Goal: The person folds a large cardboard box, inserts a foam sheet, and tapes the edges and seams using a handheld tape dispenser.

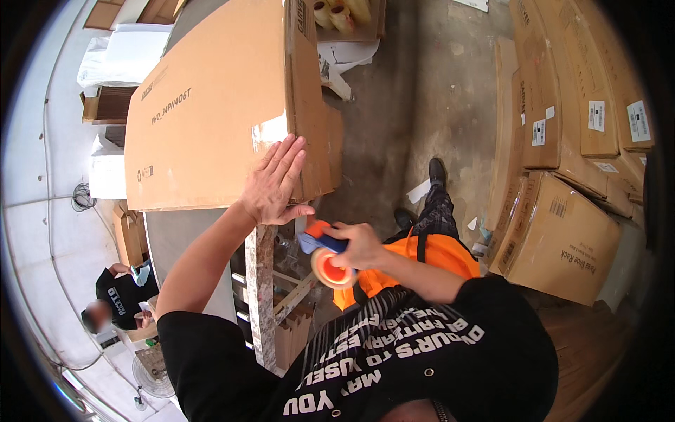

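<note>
A large cardboard box (211, 105) lies on a grey-topped table (186, 246), its edge running along my left side. My left hand (274, 179) presses flat on the box's near corner, fingers stretched out and thumb spread. Clear, shiny tape (271, 131) covers the corner just beyond those fingertips. Below the corner, my right hand (362, 246) grips a blue and orange tape dispenser (322, 239) with a roll of tape (333, 269) on it. The dispenser is close to the box but looks apart from it.
Several cardboard boxes (541, 126) stand along the right side, and one box (562, 239) leans nearer. White paper scraps (419, 191) lie on the concrete floor (443, 91). A person in black (126, 295) is at the far left, near a fan (151, 371). Tape rolls (341, 17) sit in an open carton ahead.
</note>
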Tool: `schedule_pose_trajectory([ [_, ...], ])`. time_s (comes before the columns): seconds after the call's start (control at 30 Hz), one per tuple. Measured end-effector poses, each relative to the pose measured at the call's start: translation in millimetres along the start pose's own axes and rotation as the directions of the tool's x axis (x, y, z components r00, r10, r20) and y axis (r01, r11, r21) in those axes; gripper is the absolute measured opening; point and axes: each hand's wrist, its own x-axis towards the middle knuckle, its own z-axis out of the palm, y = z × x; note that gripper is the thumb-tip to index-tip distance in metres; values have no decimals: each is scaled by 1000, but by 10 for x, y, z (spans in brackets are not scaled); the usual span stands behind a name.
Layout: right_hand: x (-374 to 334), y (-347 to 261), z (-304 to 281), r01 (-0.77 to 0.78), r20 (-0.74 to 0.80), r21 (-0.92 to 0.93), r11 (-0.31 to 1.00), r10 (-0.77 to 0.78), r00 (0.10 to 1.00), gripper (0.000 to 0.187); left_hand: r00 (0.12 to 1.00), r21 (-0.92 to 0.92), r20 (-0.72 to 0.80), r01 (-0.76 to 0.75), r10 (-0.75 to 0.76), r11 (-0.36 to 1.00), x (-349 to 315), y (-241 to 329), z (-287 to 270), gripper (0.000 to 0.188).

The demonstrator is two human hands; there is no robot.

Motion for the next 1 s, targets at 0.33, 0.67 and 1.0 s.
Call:
schedule_pose_trajectory([
  [0.33, 165, 424, -89, -36, 278, 164, 986, -11, 960, 71, 1000, -22, -25, 3, -3, 1000, -57, 62, 23, 113],
  [0.67, 16, 399, -106, -122, 102, 294, 948, 96, 990, 68, 998, -67, -47, 31, -35, 997, -131, 174, 81, 101],
  [1.0, 601, -521, -16, 463, 718, -185, 867, -203, 666, 38, 994, -20, 106, -9, 11, 1000, -187, 257, -32, 39],
])
